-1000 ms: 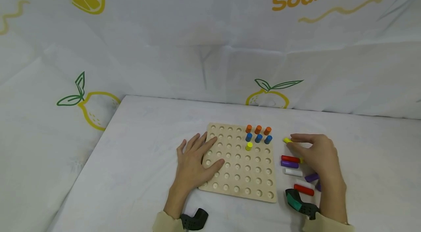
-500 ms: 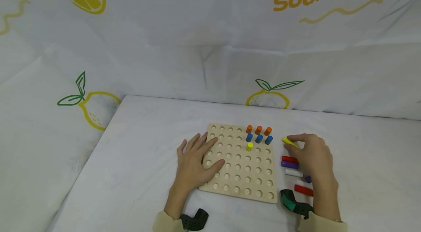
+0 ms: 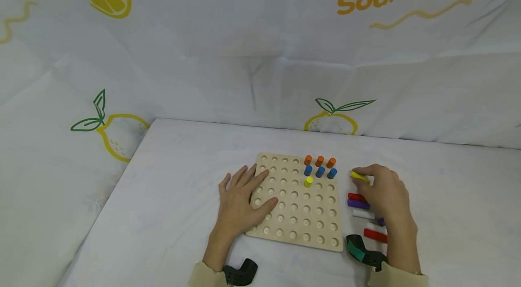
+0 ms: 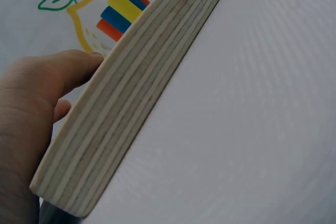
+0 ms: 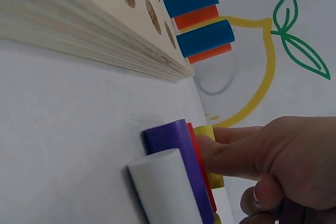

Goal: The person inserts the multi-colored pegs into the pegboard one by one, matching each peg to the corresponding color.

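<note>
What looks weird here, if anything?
Nothing looks broken or spilled. One yellow peg just stands alone in its row on the board, while the orange pegs and blue pegs behind it stand in threes.

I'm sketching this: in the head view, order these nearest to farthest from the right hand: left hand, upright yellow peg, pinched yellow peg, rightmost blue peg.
1. Pinched yellow peg, in the right hand
2. Rightmost blue peg, right side of the board
3. Upright yellow peg, further left
4. Left hand, board's left edge
</note>
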Available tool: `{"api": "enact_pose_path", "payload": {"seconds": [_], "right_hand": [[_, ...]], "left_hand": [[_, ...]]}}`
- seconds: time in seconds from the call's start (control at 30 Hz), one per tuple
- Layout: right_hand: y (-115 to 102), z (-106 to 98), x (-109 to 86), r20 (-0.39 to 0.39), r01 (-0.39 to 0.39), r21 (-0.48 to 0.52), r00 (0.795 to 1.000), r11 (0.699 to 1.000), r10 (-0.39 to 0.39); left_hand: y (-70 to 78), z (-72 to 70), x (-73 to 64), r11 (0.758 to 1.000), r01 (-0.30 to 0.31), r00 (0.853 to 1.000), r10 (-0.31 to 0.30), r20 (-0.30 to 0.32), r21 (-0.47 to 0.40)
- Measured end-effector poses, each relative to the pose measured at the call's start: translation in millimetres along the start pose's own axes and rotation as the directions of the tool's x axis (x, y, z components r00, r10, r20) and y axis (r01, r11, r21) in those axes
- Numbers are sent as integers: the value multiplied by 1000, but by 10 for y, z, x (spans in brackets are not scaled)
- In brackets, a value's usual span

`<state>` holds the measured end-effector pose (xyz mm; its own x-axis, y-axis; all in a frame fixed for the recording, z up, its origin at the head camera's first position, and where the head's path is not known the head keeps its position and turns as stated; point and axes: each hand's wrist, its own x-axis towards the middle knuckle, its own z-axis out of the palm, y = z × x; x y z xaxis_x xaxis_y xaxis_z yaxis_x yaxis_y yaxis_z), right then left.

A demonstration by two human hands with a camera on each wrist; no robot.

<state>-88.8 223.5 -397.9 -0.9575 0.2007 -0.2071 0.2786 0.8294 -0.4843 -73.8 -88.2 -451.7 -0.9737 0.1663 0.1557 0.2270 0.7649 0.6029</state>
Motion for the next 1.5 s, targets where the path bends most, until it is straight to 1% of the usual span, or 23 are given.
{"api": "enact_pose_path", "payload": {"seconds": [0.17, 0.27, 0.47, 0.53, 0.73, 0.83, 0.97, 1.23, 1.37, 1.43, 1.5], "right_hand": [[8, -41, -4, 45, 51, -12, 998, 999, -51], [22, -69, 9, 75, 84, -2, 994, 996, -84], [65, -120, 4, 72, 188, 68, 979, 980, -192], [59, -139, -12, 68, 203, 98, 975, 974, -210], [13, -201, -51, 107, 191, 214, 970, 958, -218], [-3, -210, -60, 106, 216, 250, 963, 944, -248], [-16, -200, -61, 89, 263, 272, 951, 926, -297], [-56, -175, -53, 125, 306, 339, 922, 890, -365], [-101, -122, -52, 124, 344, 390, 900, 854, -418], [-131, -86, -47, 136, 346, 423, 890, 837, -436], [-157, -53, -41, 157, 333, 447, 884, 830, -440]], "left_hand": [[5, 5, -6, 1000, -2, 1000, 2, 0, -4], [5, 8, -8, 1000, -4, 1000, 4, -2, -7], [-3, 14, -8, 1000, -6, 1000, 6, -7, -1], [-6, 15, -8, 1000, -6, 1000, 6, -8, 0], [-7, 12, -4, 1000, -4, 1000, 4, -6, 5], [-4, 9, -2, 1000, 0, 1000, 0, -3, 5], [-3, 6, 0, 1000, 0, 1000, 0, -1, 0], [-3, 12, 6, 1000, -4, 1000, 4, -5, -1], [-3, 11, 6, 1000, -5, 1000, 5, -7, -5], [-2, 9, 6, 1000, -6, 1000, 6, -8, -5], [0, 7, 6, 1000, -8, 1000, 7, -7, -4]]}}
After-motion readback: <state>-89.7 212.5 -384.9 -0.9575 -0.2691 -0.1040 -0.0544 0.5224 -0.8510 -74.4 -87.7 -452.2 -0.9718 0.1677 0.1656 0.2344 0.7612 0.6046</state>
